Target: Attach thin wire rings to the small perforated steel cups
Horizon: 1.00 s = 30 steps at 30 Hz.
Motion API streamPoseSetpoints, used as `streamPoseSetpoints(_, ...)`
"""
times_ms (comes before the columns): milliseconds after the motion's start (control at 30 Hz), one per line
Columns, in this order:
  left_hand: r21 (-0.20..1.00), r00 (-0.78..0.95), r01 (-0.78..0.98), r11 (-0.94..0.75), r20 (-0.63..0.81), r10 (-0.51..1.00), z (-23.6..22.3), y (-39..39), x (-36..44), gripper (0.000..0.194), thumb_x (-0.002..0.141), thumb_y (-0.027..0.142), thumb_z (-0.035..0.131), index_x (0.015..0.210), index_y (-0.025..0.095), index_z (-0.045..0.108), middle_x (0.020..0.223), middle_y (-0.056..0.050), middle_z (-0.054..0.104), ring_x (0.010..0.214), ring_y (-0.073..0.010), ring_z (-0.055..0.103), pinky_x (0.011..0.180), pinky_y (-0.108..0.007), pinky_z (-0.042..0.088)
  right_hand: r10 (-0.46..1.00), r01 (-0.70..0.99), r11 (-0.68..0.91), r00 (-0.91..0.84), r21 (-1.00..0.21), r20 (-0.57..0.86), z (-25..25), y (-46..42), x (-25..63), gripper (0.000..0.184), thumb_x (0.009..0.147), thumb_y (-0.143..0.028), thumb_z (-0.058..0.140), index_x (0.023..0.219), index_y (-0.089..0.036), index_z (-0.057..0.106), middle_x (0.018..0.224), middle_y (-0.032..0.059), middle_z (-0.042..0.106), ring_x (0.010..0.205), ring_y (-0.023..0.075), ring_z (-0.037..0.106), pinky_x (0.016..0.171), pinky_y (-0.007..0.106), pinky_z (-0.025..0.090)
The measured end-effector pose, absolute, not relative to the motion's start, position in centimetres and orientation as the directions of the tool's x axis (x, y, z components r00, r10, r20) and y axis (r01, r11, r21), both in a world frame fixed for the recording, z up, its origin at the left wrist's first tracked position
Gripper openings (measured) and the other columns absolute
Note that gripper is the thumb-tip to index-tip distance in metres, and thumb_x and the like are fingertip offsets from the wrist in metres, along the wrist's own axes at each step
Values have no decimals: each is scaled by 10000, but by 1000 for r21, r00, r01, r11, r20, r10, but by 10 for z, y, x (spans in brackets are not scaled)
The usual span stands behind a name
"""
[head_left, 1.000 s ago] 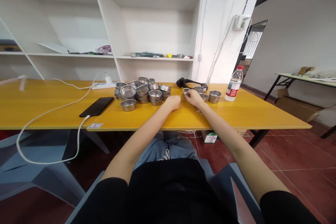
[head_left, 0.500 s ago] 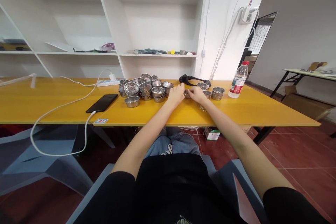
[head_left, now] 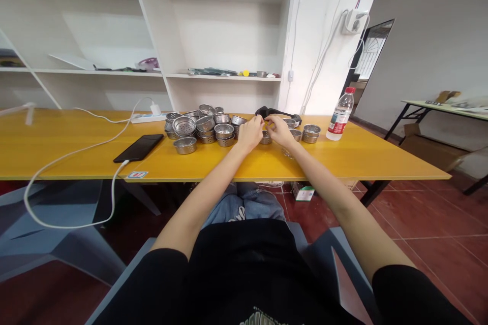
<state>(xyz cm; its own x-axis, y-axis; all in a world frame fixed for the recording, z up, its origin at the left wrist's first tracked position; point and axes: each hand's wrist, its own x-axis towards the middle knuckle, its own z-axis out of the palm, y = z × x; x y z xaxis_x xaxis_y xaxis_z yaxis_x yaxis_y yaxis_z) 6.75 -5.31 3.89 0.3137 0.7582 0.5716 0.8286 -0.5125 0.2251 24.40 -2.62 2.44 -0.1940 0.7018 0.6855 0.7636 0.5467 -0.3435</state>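
Observation:
My left hand (head_left: 250, 133) and my right hand (head_left: 279, 131) meet fingertip to fingertip just above a small perforated metal cup (head_left: 266, 138). Both have their fingers closed in a pinch; whatever is between them is too small or hidden to name. Left of my left hand stands a heap of similar perforated metal cups (head_left: 206, 124), some stacked, some tilted. One single cup (head_left: 185, 146) sits in front of that heap. Beside my right hand are more cups, among them a stacked pair (head_left: 311, 133). Small shiny bits (head_left: 286, 154) lie under my right wrist.
A phone (head_left: 139, 148) on a white cable lies at the left of the yellow table (head_left: 362, 162). At the right stands a water bottle (head_left: 340, 115). Behind the cups are a black strapped object (head_left: 263, 111) and a white power strip (head_left: 147, 118).
My left hand has lifted from the table and moved right and up to my right hand. My right hand has let go of the cup's rim; its fingertips are now above the cup.

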Motion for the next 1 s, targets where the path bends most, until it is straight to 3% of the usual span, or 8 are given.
streamPoseSetpoints(200,245,319,799,-549,601,733,38,-48,65,296,1182,337,405,1308,201,635,1343,-134,769,1206,-288,753,966,-347,518,700,753,567,-226,-334,678,25,-23,243,220,1015,-245,561,1022,-154,761,1077,144,741,947,246,668,928,372,543)
streamPoseSetpoints(400,279,304,787,-551,601,739,37,-43,61,280,1179,337,427,1268,200,654,1325,-131,772,1193,-278,746,956,-342,523,746,640,572,-146,-513,650,22,-24,244,241,1022,-261,561,1053,-159,777,1015,116,779,780,220,715,823,365,588)
streamPoseSetpoints(600,348,346,672,-653,632,693,27,-26,61,255,1143,305,508,1317,201,662,1336,-125,758,1252,-280,718,1046,-371,545,705,586,621,-129,-520,697,24,-13,256,273,1007,-279,552,1063,-164,793,928,87,772,672,199,711,750,354,616)
streamPoseSetpoints(833,439,431,585,-681,543,721,4,-5,70,415,1018,413,738,1345,172,651,1455,-191,694,1412,-351,641,1214,-475,500,738,511,592,-34,-623,674,16,-5,265,224,943,-273,627,1076,-185,784,822,46,769,565,184,682,645,338,627)
streamPoseSetpoints(1000,561,467,485,-671,483,741,-6,5,72,696,882,466,891,1437,170,594,1457,-208,709,1389,-382,667,1183,-503,521,760,508,546,34,-666,650,15,-6,265,157,915,-266,675,1001,-183,775,805,44,791,480,154,624,554,307,585)
